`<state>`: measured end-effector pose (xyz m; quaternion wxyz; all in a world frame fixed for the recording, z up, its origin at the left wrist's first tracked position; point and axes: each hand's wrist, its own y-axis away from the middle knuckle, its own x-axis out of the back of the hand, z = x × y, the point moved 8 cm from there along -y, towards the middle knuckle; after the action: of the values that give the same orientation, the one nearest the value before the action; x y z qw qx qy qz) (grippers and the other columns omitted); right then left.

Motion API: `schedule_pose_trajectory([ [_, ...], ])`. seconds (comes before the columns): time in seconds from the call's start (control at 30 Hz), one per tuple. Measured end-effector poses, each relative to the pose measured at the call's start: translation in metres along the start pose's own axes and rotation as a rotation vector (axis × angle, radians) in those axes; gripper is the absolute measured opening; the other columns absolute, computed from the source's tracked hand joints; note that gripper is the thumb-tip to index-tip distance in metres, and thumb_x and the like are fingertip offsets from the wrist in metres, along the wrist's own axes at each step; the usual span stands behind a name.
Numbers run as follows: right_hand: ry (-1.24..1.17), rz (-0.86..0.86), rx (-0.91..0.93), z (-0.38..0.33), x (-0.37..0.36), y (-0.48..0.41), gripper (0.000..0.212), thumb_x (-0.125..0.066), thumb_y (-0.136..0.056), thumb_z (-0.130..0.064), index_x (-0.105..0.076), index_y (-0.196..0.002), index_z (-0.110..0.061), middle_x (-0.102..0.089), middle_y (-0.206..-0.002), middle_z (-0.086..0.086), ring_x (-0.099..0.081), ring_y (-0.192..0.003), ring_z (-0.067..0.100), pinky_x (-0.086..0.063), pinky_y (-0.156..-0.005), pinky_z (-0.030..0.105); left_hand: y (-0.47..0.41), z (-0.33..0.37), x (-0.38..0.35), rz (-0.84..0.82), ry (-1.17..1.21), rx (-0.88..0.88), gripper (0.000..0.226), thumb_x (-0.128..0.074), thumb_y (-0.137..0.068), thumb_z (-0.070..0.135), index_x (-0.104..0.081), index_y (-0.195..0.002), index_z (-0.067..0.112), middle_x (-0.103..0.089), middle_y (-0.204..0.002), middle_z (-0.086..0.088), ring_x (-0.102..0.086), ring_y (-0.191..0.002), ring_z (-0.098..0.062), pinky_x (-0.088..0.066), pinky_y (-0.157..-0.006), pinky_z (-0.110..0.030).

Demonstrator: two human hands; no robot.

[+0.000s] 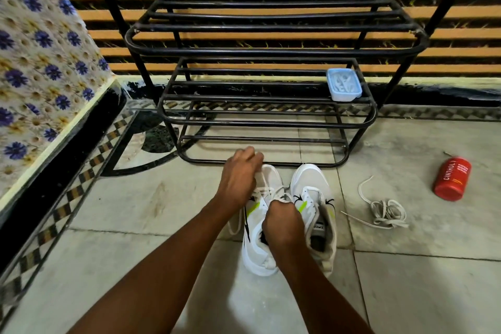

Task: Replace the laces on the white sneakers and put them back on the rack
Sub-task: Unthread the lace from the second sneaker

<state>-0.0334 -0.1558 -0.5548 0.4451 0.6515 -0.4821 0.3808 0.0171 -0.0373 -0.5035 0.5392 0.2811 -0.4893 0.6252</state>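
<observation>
1. Working on the left white sneaker (256,252), the left hand (240,179) has its grip clenched on the lace (264,190) near the toe end, with the fingers curled over it.
2. This sneaker stands on the floor (151,198) just in front of the rack (271,50). Its lace sits loosely in the eyelets, and one loop hangs at its left side.
3. The right hand (282,222) is curled at the upper eyelets of the same sneaker. Its grip looks closed on the lace there, though the fingertips are hidden.
4. The right white sneaker (311,179) touches the first one, and its eyelets are empty.
5. A blue lidded box (343,84) stands on a lower shelf of the rack and appears to hold laces.
6. A loose lace (386,211) lies in a heap on the floor, apart from a red Cinthol can (452,179).
7. I judge that the step in hand is unlacing the second sneaker. The next move calls for drawing the lace out row by row, then fetching fresh laces from the box.
</observation>
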Motion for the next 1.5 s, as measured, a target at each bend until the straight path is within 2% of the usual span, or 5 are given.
schedule_pose_trajectory([
  [0.2, 0.010, -0.027, 0.003, -0.001, -0.002, -0.001, 0.020, -0.051, -0.090, -0.006, -0.066, -0.103, -0.009, -0.070, -0.105, 0.012, -0.067, -0.101, 0.031, -0.052, -0.082, 0.034, -0.006, -0.061, 0.072, 0.650, 0.450, 0.514, 0.026, -0.048, -0.085, -0.011, -0.048, -0.082, 0.015, -0.055, -0.088, -0.010, -0.045, -0.078, -0.014, -0.033, -0.069, -0.026],
  [0.37, 0.002, -0.023, 0.015, -0.002, 0.001, 0.001, 0.021, -0.050, -0.089, -0.006, -0.066, -0.102, -0.009, -0.069, -0.105, 0.012, -0.067, -0.102, 0.032, -0.052, -0.082, 0.035, -0.018, -0.050, 0.029, 0.201, 0.642, 0.317, 0.013, -0.046, -0.095, 0.002, -0.051, -0.087, 0.011, -0.056, -0.078, 0.000, -0.050, -0.070, -0.018, -0.042, -0.067, -0.035],
  [0.63, 0.005, -0.025, 0.014, -0.001, -0.001, 0.000, 0.020, -0.050, -0.089, -0.006, -0.065, -0.101, -0.009, -0.069, -0.105, 0.013, -0.066, -0.101, 0.032, -0.051, -0.081, 0.034, 0.019, -0.011, -0.023, -0.446, -0.342, -0.210, 0.023, -0.068, -0.086, 0.038, -0.073, -0.108, 0.031, -0.068, -0.106, 0.010, -0.052, -0.110, -0.018, -0.045, -0.074, -0.030],
  [1.2, -0.059, 0.011, -0.007, 0.003, -0.002, 0.000, 0.023, -0.049, -0.089, -0.005, -0.067, -0.103, -0.007, -0.068, -0.106, 0.014, -0.067, -0.101, 0.033, -0.052, -0.083, 0.034, 0.021, -0.054, 0.040, 0.670, 0.710, 0.565, 0.020, -0.038, -0.099, 0.005, -0.045, -0.087, 0.018, -0.055, -0.090, -0.019, -0.065, -0.067, -0.023, -0.059, -0.062, -0.045],
  [1.5, -0.115, 0.072, -0.010, 0.002, 0.004, 0.001, 0.019, -0.052, -0.087, -0.001, -0.069, -0.095, -0.005, -0.071, -0.098, 0.016, -0.069, -0.096, 0.034, -0.053, -0.077, 0.036, 0.016, -0.008, -0.017, -0.273, -0.191, -0.111, 0.016, -0.061, -0.089, 0.029, -0.070, -0.102, 0.030, -0.062, -0.106, 0.011, -0.052, -0.103, -0.017, -0.043, -0.068, -0.029],
])
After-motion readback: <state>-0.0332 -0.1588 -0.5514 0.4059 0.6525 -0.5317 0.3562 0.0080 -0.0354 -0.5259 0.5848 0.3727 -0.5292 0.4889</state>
